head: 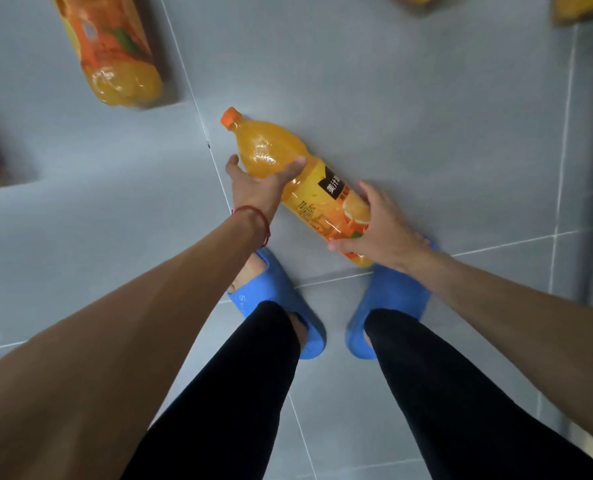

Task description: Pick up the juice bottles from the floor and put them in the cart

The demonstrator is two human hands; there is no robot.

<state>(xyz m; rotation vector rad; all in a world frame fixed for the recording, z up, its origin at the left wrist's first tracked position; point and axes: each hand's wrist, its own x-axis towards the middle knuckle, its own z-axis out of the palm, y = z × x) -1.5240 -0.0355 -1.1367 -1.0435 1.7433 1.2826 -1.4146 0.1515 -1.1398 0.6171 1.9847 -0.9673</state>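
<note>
Head view. We see an orange juice bottle (298, 181) lying tilted on the grey tiled floor (426, 116), orange cap (230, 116) pointing away. Our left hand (258, 183) wraps its shoulder; our right hand (380, 225) clasps its base, above blue slippers (277, 299).

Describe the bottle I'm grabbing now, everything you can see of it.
The bottle is clear plastic, full of orange juice, with an orange cap screwed on and a yellow-orange label with a black patch around its lower half. It lies on its side on the grey tiled floor, cap pointing away and to the left, base near the blue slippers. The left hand grips its upper body; the right hand wraps the base end.
</note>
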